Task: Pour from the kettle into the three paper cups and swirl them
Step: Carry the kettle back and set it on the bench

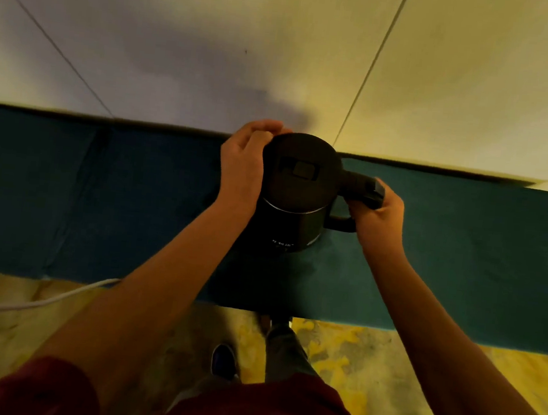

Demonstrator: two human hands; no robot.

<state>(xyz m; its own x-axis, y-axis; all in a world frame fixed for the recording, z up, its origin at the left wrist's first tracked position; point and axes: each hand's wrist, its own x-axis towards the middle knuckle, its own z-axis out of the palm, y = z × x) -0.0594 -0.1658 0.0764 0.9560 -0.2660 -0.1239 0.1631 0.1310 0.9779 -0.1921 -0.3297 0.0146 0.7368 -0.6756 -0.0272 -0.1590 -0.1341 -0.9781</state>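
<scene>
Right now a long teal-covered table (99,197) runs along the wall, and the black kettle (295,192) stands upright near its middle, close to the back edge, lid closed. Its long axis is vertical; the handle (361,189) sticks out toward the person's right, so the spout probably faces left, under the palm. The left hand (243,167) is cupped against the kettle's side and lid rim, fingers curled, probably steadying it. The right hand (377,214) is wrapped closed around the handle's outer end, ready to lift, I'd say. No paper cups are in sight. A white cable (32,301) trails over the floor.
</scene>
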